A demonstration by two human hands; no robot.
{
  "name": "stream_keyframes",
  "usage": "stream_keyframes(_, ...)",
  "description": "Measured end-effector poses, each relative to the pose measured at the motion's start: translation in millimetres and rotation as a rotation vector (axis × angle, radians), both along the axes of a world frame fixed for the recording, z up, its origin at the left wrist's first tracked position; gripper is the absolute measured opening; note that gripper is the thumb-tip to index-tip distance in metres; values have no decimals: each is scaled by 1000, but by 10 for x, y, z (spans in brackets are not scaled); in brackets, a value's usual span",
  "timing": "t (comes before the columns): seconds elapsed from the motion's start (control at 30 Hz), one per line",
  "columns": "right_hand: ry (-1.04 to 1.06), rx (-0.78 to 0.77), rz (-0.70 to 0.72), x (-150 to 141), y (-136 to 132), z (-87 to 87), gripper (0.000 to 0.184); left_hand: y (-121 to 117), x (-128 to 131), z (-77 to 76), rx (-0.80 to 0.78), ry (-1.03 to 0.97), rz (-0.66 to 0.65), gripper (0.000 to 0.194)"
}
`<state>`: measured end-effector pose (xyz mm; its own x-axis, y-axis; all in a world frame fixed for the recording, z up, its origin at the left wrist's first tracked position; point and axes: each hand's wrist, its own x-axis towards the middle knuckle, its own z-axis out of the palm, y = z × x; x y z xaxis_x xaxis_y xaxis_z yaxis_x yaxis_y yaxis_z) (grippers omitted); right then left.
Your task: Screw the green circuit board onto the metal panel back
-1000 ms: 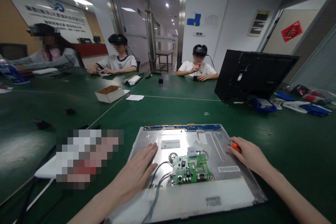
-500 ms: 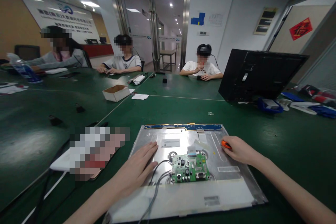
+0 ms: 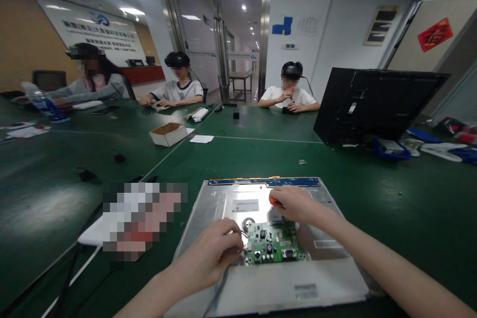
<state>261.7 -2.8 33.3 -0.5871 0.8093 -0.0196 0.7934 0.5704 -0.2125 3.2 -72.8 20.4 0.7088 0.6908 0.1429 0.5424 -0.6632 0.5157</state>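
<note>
A flat display panel [image 3: 212,208] lies back side up on the table in front of me, with a blue circuit strip along its far edge. On its middle sits a green circuit board [image 3: 274,242]. My left hand [image 3: 219,246] is closed at the board's left edge, its curled fingers on the grey cable [image 3: 219,290] that runs toward me. My right hand [image 3: 298,204] is closed round a small tool with an orange handle [image 3: 276,201], above the board's far edge. The tool's tip is hidden, so its kind does not show.
A blurred-out white and pink item [image 3: 141,218] and cables lie left of the panel. Farther back are an open cardboard box [image 3: 168,134], a bottle [image 3: 46,104] and a large black monitor housing [image 3: 372,104]. Several people sit across the green table [image 3: 257,154].
My right hand has moved left with the orange-handled tool, from the panel's right edge to above the board. My left hand has moved from lying flat to curled fingers at the cable.
</note>
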Motion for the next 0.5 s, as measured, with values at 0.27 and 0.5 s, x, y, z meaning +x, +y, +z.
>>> stream_keyframes(0.27,33,-8,78,-202,153,-115,19,-107,76,-56,136,78,-19,20)
stream_keyframes(0.5,91,-1,1,9,342,-71,24,-146,61,-48,109,109,-32,27)
